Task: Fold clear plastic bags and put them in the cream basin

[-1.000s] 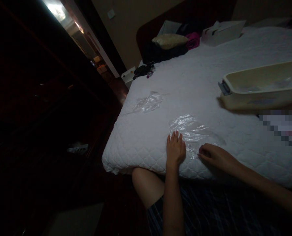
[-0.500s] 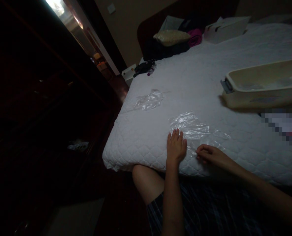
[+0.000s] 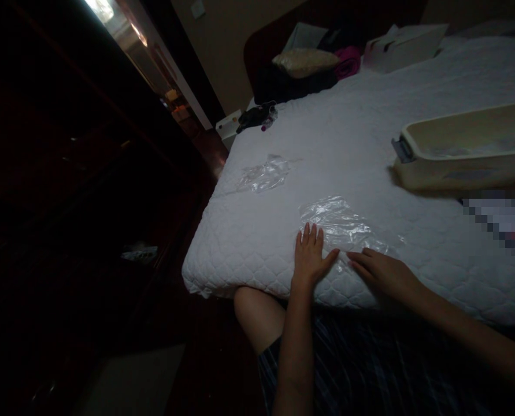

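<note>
A clear plastic bag (image 3: 337, 216) lies flat and wrinkled on the white quilted bed (image 3: 326, 150), near its front edge. My left hand (image 3: 311, 257) rests on the bag's left lower part, fingers stretched and thumb out to the right. Just right of it, my right hand (image 3: 381, 271) lies over the bag's lower edge, its fingers extended toward my left thumb. Part of the bag's near edge is hidden under my hands. Farther back to the left, a second clear plastic bag (image 3: 266, 173) lies crumpled on the bed.
A cream plastic bin (image 3: 456, 173) with a grey latch stands at the right, clear plastic inside. At the back are a white box (image 3: 404, 49), a purple roll (image 3: 347, 62) and a beige pillow-like bundle (image 3: 304, 62). Dark furniture (image 3: 88, 162) fills the left.
The bag's lower right part has been folded up toward its middle. My right hand's fingers have straightened from a pinch, and my left thumb has spread to the right.
</note>
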A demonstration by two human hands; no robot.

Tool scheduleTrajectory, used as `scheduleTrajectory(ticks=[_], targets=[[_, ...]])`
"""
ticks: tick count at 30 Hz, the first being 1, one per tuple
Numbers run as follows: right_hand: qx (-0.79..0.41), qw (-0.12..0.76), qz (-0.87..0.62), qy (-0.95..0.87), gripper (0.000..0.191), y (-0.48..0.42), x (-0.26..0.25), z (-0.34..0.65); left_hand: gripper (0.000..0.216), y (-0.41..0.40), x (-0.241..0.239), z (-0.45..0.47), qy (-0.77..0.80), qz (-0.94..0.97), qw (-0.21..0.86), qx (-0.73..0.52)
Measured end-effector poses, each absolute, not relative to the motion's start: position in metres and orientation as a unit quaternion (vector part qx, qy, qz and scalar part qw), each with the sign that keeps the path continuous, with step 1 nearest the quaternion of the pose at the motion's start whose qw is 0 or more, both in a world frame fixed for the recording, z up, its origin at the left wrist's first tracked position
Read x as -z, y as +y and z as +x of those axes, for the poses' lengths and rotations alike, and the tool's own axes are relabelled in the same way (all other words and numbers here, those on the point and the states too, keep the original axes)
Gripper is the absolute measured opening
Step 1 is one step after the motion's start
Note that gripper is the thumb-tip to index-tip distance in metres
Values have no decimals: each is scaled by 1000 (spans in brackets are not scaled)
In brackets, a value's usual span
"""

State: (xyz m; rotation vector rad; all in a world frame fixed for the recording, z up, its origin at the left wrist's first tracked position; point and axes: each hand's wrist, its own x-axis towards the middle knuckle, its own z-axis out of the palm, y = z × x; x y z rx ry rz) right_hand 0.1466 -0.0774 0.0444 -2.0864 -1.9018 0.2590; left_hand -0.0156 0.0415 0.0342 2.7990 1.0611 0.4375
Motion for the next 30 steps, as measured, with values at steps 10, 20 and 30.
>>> scheduleTrajectory(ticks=[10, 20, 30], targets=[[-113, 189, -746, -629, 42, -77, -43, 146, 66, 46, -27, -24, 298, 928, 57, -218], [-173, 246, -756, -581, 47, -74, -47, 146, 19, 43, -13, -29, 351, 866, -13, -356], [-165, 220, -747, -605, 46, -73, -49, 150, 24, 33, -18, -33, 307, 907, -84, -274]])
